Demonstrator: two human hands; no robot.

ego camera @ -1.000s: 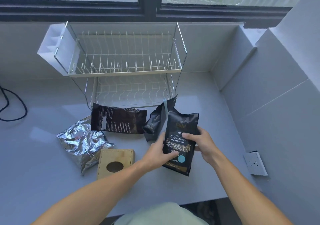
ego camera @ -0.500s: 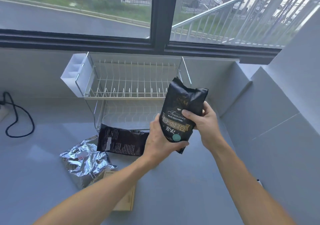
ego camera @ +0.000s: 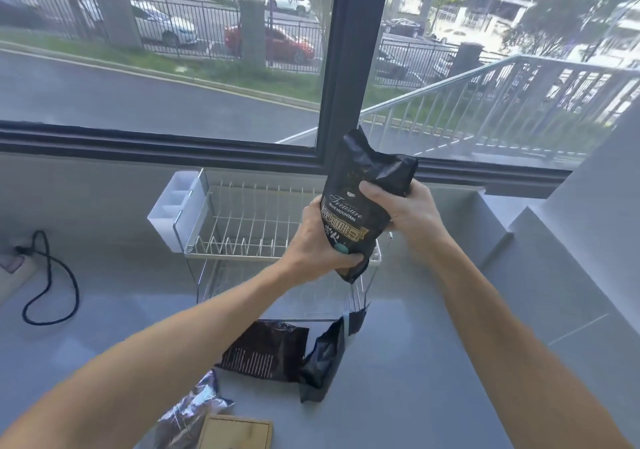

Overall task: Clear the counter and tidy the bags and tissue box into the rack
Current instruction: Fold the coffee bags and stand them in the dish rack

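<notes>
Both hands hold a black coffee bag [ego camera: 363, 178] upright in the air, above the right end of the white two-tier wire rack [ego camera: 242, 237]. My left hand [ego camera: 320, 244] grips its lower part and my right hand [ego camera: 401, 208] grips its upper right side. On the grey counter [ego camera: 433, 362] in front of the rack lie a flat dark bag [ego camera: 266, 351], a crumpled black bag [ego camera: 325, 358], and a silver foil bag [ego camera: 188, 414]. The wooden tissue box [ego camera: 239, 433] shows partly at the bottom edge.
A white cutlery holder [ego camera: 175, 206] hangs on the rack's left end. A black cable [ego camera: 52, 282] loops on the counter at the far left by a power strip [ego camera: 12, 261]. A window runs behind the rack; a stepped grey wall [ego camera: 554, 240] closes the right side.
Both hands have lifted the black coffee bag from the counter up and away, to above the rack's top tier. The view has tilted upward, showing more window.
</notes>
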